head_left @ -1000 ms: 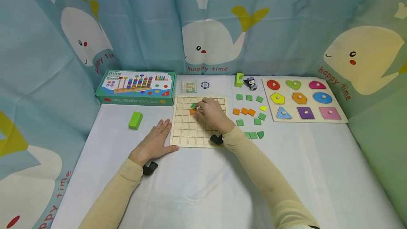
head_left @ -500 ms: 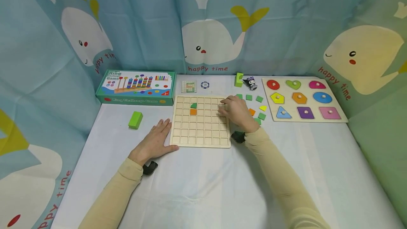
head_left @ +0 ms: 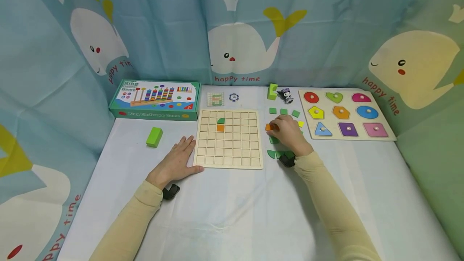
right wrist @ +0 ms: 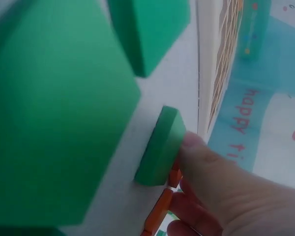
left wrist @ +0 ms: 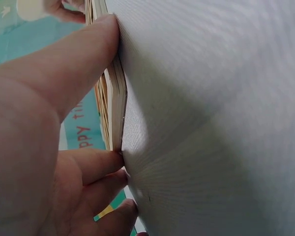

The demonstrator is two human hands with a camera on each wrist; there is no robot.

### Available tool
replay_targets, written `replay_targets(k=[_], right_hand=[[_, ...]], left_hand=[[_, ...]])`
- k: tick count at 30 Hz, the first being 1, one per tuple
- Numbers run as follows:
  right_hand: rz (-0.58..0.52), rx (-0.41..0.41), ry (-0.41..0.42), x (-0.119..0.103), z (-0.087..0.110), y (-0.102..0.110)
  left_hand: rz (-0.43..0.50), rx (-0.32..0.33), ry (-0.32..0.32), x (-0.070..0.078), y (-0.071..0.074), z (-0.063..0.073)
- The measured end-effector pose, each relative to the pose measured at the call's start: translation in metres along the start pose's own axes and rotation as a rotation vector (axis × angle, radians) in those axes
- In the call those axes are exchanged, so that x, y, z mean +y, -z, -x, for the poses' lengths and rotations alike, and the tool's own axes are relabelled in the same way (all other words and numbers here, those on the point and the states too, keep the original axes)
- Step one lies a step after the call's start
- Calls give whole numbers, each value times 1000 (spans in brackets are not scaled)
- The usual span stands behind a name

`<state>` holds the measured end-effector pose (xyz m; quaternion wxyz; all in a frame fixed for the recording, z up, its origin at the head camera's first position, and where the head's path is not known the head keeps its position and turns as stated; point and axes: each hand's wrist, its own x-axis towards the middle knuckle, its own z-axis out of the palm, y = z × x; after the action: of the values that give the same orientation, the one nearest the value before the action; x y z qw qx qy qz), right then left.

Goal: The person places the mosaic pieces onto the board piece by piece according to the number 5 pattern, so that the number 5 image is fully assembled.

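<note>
The wooden grid board (head_left: 232,148) lies flat, with a green quarter-round tile (head_left: 221,121) in one cell and an orange square tile (head_left: 220,128) in the cell below it. My left hand (head_left: 177,160) rests on the table with fingers spread. Its thumb and fingertips touch the board's edge (left wrist: 117,105) around the near left corner. To the right of the board, my right hand (head_left: 290,132) pinches at an orange tile (head_left: 268,127) among the loose tiles. In the right wrist view, the thumb (right wrist: 199,150) is beside a green tile (right wrist: 162,147), with orange tile (right wrist: 158,211) near the fingers.
Several green tiles (head_left: 284,111) and a yellow tile (head_left: 301,124) surround the right hand. A shape puzzle (head_left: 348,132) lies farther right. Behind are a game box (head_left: 156,99), a pattern card (head_left: 215,99), a round token (head_left: 233,97) and a figurine (head_left: 286,95). A green block (head_left: 154,137) sits left.
My right hand has let go of the orange tile in the grid and moved right, off the board, to the loose orange tiles. My left hand has stayed at the board's edge.
</note>
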<state>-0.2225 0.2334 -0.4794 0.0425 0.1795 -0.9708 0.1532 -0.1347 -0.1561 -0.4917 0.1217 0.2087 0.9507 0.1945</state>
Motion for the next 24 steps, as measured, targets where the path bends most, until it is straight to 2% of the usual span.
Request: replay_targets(k=[12,19,24], right_hand=[[11,22,7,-1,-1,-4],[20,15,-23,-2,-2,-7],[-78,18,-34,-4,-5,-8]], left_hand=[[7,8,-4,1,1,0],[7,-2,-2,1,1,0],[6,-11,3,-1,0,0]])
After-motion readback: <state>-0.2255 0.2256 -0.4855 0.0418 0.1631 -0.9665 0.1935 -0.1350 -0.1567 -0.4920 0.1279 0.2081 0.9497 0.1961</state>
